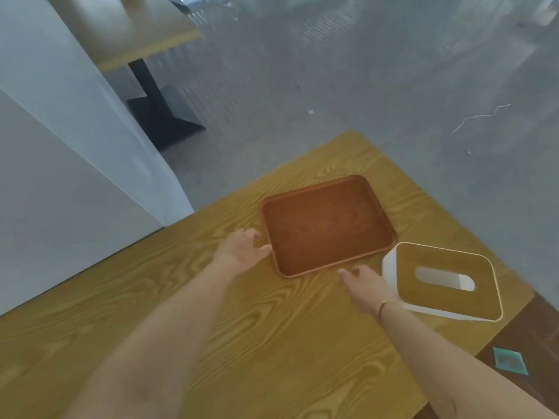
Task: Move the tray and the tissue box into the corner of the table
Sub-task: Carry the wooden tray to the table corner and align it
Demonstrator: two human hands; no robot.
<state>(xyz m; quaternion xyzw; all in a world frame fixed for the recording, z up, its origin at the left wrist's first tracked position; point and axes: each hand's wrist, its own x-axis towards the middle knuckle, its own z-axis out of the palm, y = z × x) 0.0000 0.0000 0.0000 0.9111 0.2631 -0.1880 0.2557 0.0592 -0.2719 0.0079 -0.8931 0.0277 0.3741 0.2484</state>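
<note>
A brown rectangular tray (328, 226) lies flat on the yellow wood-grain table (211, 313), toward its far part. My left hand (242, 249) rests against the tray's left rim, fingers curled at the edge. My right hand (364, 284) is just below the tray's near rim, fingers apart, holding nothing. A white tissue box with a wooden lid and an oval slot (444, 279) stands to the right of the tray, beside my right wrist, close to the table's right edge.
A white wall or partition (60, 176) runs along the left side of the table. Grey floor lies beyond the far corner. Another table with a black pedestal base (163, 113) stands further back. A small teal square (509, 359) lies on the dark floor at right.
</note>
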